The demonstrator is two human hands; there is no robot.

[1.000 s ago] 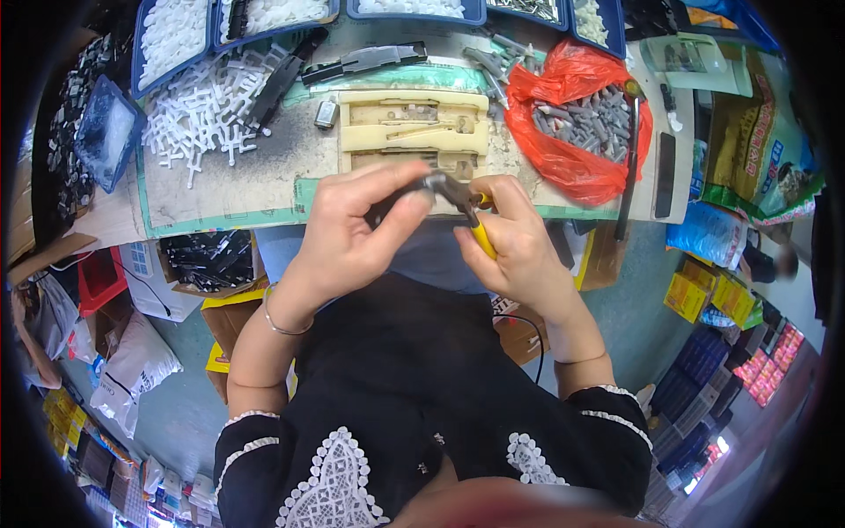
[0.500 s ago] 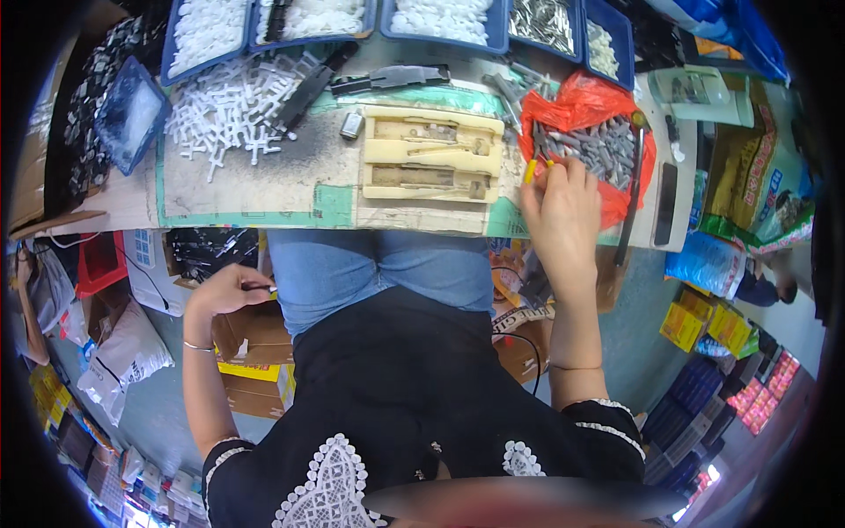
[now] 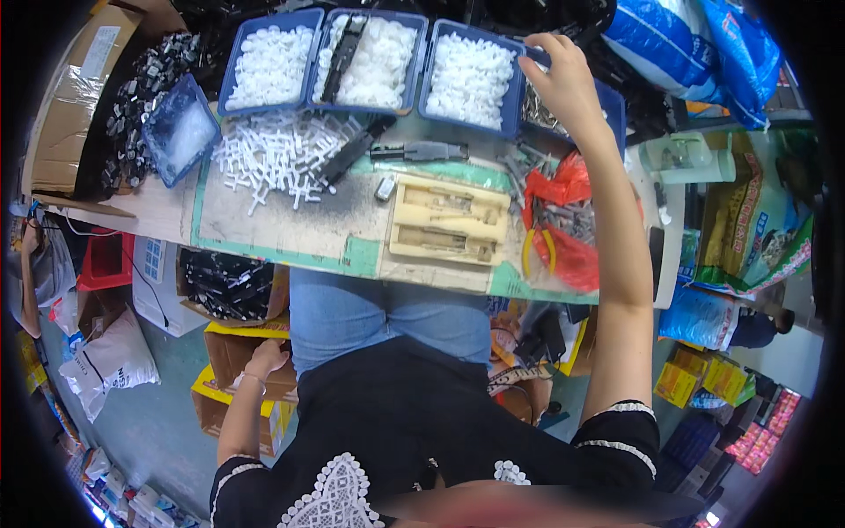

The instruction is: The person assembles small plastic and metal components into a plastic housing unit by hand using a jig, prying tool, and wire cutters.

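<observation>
My right hand point(image 3: 566, 86) is stretched across the bench, its thumb and forefinger apart over the blue bin point(image 3: 613, 110) of metal pieces at the back right. Nothing shows between those fingers. Below the bench's front edge, my left hand point(image 3: 268, 358) is lowered over an open cardboard box point(image 3: 227, 354); its fingers are too unclear to read. In front of me lies a cream fixture block point(image 3: 449, 231) with two long recesses. Yellow-handled pliers point(image 3: 550, 249) rest between it and a red plastic bag point(image 3: 576, 264) of grey parts.
Blue bins of white caps point(image 3: 469, 81) line the back. White branched plastic pieces point(image 3: 277, 163) are heaped at left, near a tilted blue tray point(image 3: 180, 132). Black casings point(image 3: 422, 152) lie behind the fixture. Blue sacks point(image 3: 660, 44) stand at far right.
My right hand has left the pliers beside the red bag and moved away from me to the back bins. My left hand has dropped toward the box. The view has shifted.
</observation>
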